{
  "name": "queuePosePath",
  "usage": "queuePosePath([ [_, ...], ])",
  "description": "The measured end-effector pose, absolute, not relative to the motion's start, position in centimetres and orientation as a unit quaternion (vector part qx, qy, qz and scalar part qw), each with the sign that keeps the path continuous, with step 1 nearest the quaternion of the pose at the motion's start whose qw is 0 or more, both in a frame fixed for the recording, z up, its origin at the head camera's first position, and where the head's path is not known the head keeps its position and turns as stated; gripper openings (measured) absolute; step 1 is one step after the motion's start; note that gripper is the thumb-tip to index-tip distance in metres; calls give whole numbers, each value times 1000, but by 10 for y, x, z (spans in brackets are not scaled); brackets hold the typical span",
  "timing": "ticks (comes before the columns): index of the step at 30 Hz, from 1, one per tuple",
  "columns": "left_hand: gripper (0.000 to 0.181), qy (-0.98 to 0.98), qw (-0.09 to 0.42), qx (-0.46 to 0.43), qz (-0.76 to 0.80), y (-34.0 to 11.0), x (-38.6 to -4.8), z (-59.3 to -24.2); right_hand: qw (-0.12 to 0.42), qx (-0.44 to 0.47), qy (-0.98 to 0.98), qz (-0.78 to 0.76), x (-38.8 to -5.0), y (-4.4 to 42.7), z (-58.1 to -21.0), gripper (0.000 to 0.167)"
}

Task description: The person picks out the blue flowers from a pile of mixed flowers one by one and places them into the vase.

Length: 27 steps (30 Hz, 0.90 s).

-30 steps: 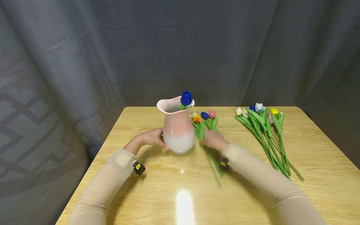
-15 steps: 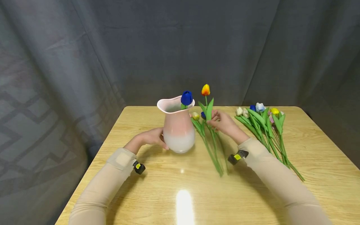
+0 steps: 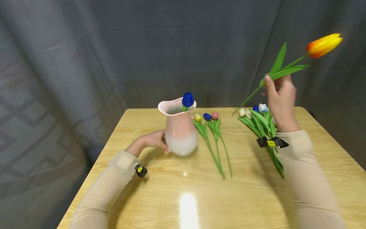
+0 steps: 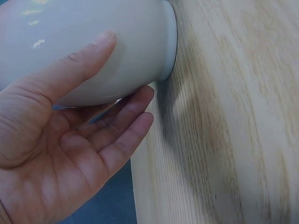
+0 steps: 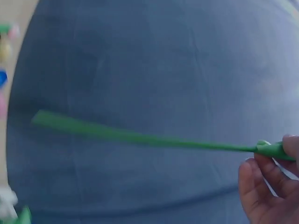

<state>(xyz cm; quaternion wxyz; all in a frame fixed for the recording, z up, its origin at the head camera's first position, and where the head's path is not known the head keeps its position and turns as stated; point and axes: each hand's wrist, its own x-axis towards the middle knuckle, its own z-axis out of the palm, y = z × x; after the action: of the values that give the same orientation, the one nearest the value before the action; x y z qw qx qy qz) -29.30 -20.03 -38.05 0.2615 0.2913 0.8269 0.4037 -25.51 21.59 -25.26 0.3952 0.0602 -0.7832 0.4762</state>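
orange-yellow tulip (image 3: 324, 45) is up in the air, off the worktop (image 3: 228, 203), at about 2 o'clock from the vase (image 3: 183, 133); bloom leans to 2 o'clock, bare stem runs down to about 8

right hand (image 3: 283, 101) grips it by the stem just under the leaves, thumb against fingers

vase is upright, one blue tulip (image 3: 187, 100) in it, bloom at the rim's 2 o'clock side

left hand (image 4: 88, 135) is at the vase's 9 o'clock, low down: thumb laid along the wall, fingers loosely bent at its side, no full wrap

loose tulips on the worktop, vase's 3 to 5 o'clock: yellow tulip (image 3: 198, 117), second blue tulip (image 3: 207, 117), pink tulip (image 3: 215, 115), blooms at the far end; a further pink bit by the vase is mostly hidden

tulip bundle (image 3: 261, 122) at 3 o'clock, farther out, partly behind the right wrist; grey curtain (image 3: 183, 57) at 12

risks, my read: stem tip points toward the bundle's blooms, so a low sweep to 9 o'clock could snag them; can't tell the gap. Pinch is at one spot, so the long stem could swivel and miss the vase mouth. Spread leaves could catch the rim or the blue tulip; with such a light left brace, a sideways knock might shift or tip the vase
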Motion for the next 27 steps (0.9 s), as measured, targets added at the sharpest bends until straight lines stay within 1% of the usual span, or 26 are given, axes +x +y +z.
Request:
queuePosePath([
  [3,74,827,261,293,403,-201,-293,-381,420,26,-794,438,-253,235,-249,30],
  [5,74,827,261,292,403,-201,-293,-381,416,2,-810,412,-252,246,-247,32],
  [7,75,827,262,291,403,-201,-292,-382,397,-23,-828,394,-253,257,-248,34],
  [10,75,828,261,290,404,-201,-292,-382,338,-56,-868,360,-254,273,-252,41],
  [15,76,831,256,288,401,-201,-293,-382,212,-79,-925,306,-256,293,-266,53],
  [20,77,829,258,290,403,-199,-293,-383,115,-81,-944,299,-263,312,-289,47],
  [22,77,828,259,291,404,-198,-293,-383,83,-85,-946,300,-267,318,-298,44],
  [24,77,827,259,291,405,-198,-292,-382,51,-90,-948,300,-270,325,-306,45],
  [27,76,827,258,292,404,-198,-293,-382,18,-87,-947,307,-275,333,-317,45],
])
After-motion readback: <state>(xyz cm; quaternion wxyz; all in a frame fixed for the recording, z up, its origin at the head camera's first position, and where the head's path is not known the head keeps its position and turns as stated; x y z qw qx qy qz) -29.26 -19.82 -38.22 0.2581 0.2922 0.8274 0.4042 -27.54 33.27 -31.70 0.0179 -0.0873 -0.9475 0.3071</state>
